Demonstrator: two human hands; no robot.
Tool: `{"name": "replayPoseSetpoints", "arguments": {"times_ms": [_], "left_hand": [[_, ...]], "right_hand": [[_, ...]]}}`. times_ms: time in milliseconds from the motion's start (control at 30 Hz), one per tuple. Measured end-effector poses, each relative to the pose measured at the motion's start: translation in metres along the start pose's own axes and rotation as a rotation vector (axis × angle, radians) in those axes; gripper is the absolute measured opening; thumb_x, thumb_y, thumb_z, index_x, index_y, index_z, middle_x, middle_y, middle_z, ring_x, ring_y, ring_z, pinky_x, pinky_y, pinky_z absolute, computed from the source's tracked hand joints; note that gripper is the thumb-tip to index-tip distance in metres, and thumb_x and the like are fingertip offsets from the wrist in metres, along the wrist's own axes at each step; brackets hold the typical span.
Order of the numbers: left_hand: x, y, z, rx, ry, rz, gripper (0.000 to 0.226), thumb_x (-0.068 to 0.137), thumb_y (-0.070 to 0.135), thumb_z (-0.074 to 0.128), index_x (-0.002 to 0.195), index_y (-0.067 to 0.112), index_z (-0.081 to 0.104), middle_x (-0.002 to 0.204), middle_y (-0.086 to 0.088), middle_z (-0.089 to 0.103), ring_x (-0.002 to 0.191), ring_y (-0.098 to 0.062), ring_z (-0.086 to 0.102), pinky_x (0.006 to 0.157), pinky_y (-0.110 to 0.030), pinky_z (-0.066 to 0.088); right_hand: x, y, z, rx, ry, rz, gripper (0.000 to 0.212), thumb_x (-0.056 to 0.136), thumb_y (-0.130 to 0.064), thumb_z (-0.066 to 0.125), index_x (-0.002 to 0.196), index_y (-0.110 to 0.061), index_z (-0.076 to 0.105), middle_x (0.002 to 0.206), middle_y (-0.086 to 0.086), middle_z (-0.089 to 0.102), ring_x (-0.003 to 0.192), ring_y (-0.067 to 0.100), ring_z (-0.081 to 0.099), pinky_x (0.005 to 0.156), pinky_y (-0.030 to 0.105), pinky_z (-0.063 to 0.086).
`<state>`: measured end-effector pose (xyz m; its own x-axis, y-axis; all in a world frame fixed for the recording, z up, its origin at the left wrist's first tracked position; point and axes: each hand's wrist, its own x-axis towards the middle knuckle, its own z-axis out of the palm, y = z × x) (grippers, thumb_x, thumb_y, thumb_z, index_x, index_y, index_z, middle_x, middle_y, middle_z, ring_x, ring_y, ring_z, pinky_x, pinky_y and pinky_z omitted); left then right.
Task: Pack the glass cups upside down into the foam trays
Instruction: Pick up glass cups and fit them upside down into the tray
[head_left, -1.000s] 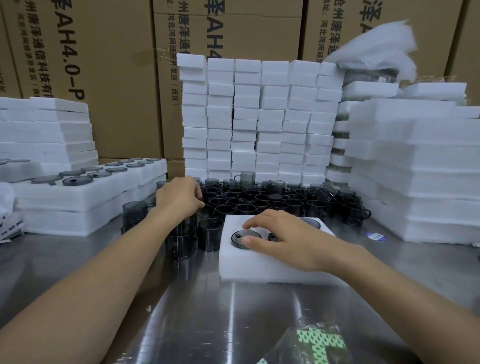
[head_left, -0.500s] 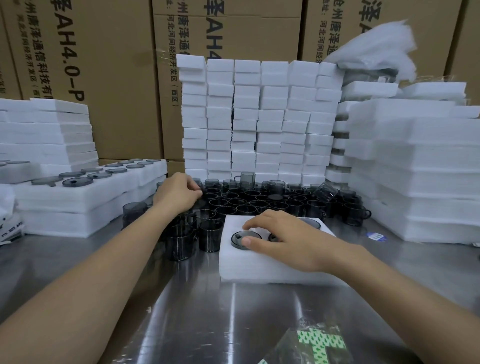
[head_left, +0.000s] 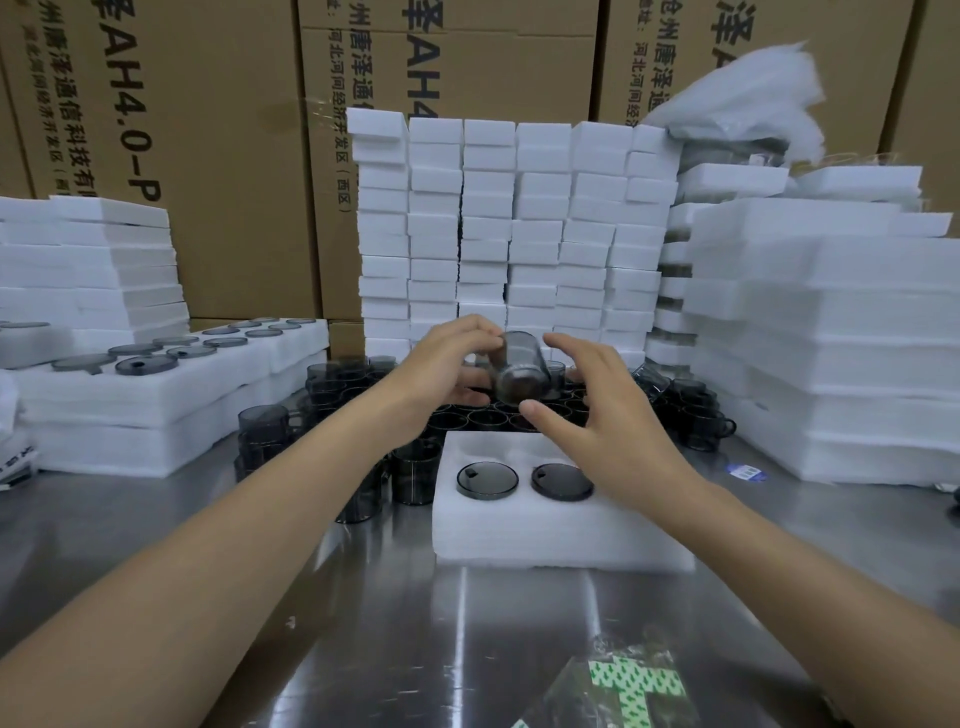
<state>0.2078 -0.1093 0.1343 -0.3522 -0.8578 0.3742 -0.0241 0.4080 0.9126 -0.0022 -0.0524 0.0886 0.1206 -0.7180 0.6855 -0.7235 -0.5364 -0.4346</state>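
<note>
Head view: the white rectangular foam tray (head_left: 545, 530) holds two inverted smoky glass cups (head_left: 487, 481). Above its far edge, the left hand (head_left: 441, 369) grips a tilted smoky glass cup (head_left: 519, 369); the right hand (head_left: 608, 415) hovers open alongside. A fumbled handover could drop it onto the loose dark cups (head_left: 701, 421) behind.

Head view, forward-down, close over table (head_left: 363, 597)

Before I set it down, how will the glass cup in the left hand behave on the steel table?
The glass cup looks cylindrical, so it would probably roll if laid sideways on the shiny steel table. Its see-through walls suggest fragility.
</note>
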Motion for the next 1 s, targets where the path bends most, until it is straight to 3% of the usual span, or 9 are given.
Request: {"name": "replayPoseSetpoints", "arguments": {"times_ms": [100, 200, 333, 433, 500, 600, 767, 867, 1000], "left_hand": [[-0.006, 0.001, 0.016, 0.075, -0.082, 0.043, 0.018, 0.109, 0.020, 0.055, 0.096, 0.023, 0.067, 0.097, -0.001, 0.073, 0.084, -0.016, 0.073, 0.070, -0.027, 0.057], [-0.009, 0.002, 0.023, 0.059, -0.058, 0.065, 0.004, 0.106, 0.025, 0.066, 0.105, 0.025, 0.071, 0.109, 0.002, 0.074, 0.091, -0.013, 0.074, 0.070, -0.026, 0.058], [-0.014, 0.001, 0.024, 0.024, -0.107, 0.048, 0.029, 0.097, 0.029, 0.081, 0.125, 0.029, 0.070, 0.115, 0.008, 0.078, 0.101, -0.008, 0.077, 0.077, -0.023, 0.059], [-0.018, -0.001, 0.029, 0.128, -0.096, 0.074, 0.042, 0.088, 0.035, 0.090, 0.126, 0.037, 0.070, 0.118, 0.004, 0.077, 0.099, -0.007, 0.077, 0.077, -0.019, 0.058], [-0.018, 0.001, 0.031, 0.137, -0.058, 0.075, 0.041, 0.088, 0.039, 0.089, 0.125, 0.038, 0.070, 0.116, 0.005, 0.078, 0.098, -0.006, 0.077, 0.076, -0.021, 0.059], [-0.016, 0.004, 0.029, 0.149, -0.035, 0.048, 0.029, 0.097, 0.040, 0.079, 0.125, 0.039, 0.071, 0.114, 0.011, 0.080, 0.109, -0.005, 0.075, 0.089, -0.033, 0.062], [-0.014, 0.002, 0.025, 0.169, -0.040, 0.015, 0.033, 0.100, 0.040, 0.075, 0.132, 0.034, 0.069, 0.120, 0.007, 0.079, 0.110, -0.004, 0.074, 0.087, -0.030, 0.060], [-0.016, -0.002, 0.028, 0.247, -0.052, 0.116, 0.044, 0.091, 0.039, 0.086, 0.131, 0.031, 0.070, 0.113, 0.015, 0.081, 0.107, 0.002, 0.074, 0.083, -0.017, 0.057], [-0.012, -0.006, 0.025, 0.318, 0.076, 0.326, 0.059, 0.082, 0.030, 0.095, 0.135, 0.029, 0.066, 0.120, 0.013, 0.077, 0.114, 0.000, 0.071, 0.091, -0.016, 0.055]], "right_hand": [[0.000, 0.001, 0.001, -0.002, -0.011, 0.009, 0.054, 0.090, -0.049, 0.080, 0.137, -0.042, 0.054, 0.117, -0.023, 0.069, 0.108, 0.000, 0.065, 0.098, 0.034, 0.055], [0.000, 0.000, 0.000, -0.012, 0.017, 0.026, 0.048, 0.086, -0.042, 0.085, 0.125, -0.040, 0.057, 0.101, -0.020, 0.073, 0.096, 0.002, 0.069, 0.087, 0.041, 0.059], [0.000, -0.001, -0.003, 0.016, 0.037, 0.026, 0.049, 0.087, -0.033, 0.086, 0.128, -0.039, 0.058, 0.104, -0.019, 0.074, 0.100, 0.006, 0.071, 0.089, 0.044, 0.058], [-0.001, -0.002, -0.003, -0.005, 0.046, 0.021, 0.051, 0.086, -0.035, 0.083, 0.130, -0.040, 0.058, 0.111, -0.019, 0.072, 0.108, 0.006, 0.067, 0.092, 0.042, 0.057], [0.000, -0.001, -0.003, -0.039, 0.081, -0.004, 0.053, 0.084, -0.036, 0.082, 0.131, -0.039, 0.058, 0.116, -0.017, 0.067, 0.113, 0.008, 0.062, 0.095, 0.040, 0.054], [0.002, 0.002, -0.004, -0.055, 0.139, -0.012, 0.054, 0.082, -0.035, 0.082, 0.130, -0.040, 0.058, 0.114, -0.016, 0.054, 0.113, 0.008, 0.056, 0.095, 0.031, 0.049], [0.003, 0.006, -0.003, -0.061, 0.212, -0.055, 0.055, 0.081, -0.023, 0.084, 0.129, -0.036, 0.062, 0.112, -0.015, 0.045, 0.109, 0.012, 0.056, 0.094, 0.031, 0.052], [0.004, 0.004, -0.003, -0.059, 0.249, -0.114, 0.053, 0.084, -0.017, 0.084, 0.130, -0.032, 0.064, 0.114, -0.011, 0.044, 0.104, 0.011, 0.057, 0.092, 0.032, 0.055], [0.005, 0.000, -0.007, 0.006, 0.252, -0.176, 0.055, 0.089, -0.004, 0.079, 0.133, -0.032, 0.063, 0.121, -0.010, 0.046, 0.104, 0.004, 0.057, 0.091, 0.020, 0.053]]}}
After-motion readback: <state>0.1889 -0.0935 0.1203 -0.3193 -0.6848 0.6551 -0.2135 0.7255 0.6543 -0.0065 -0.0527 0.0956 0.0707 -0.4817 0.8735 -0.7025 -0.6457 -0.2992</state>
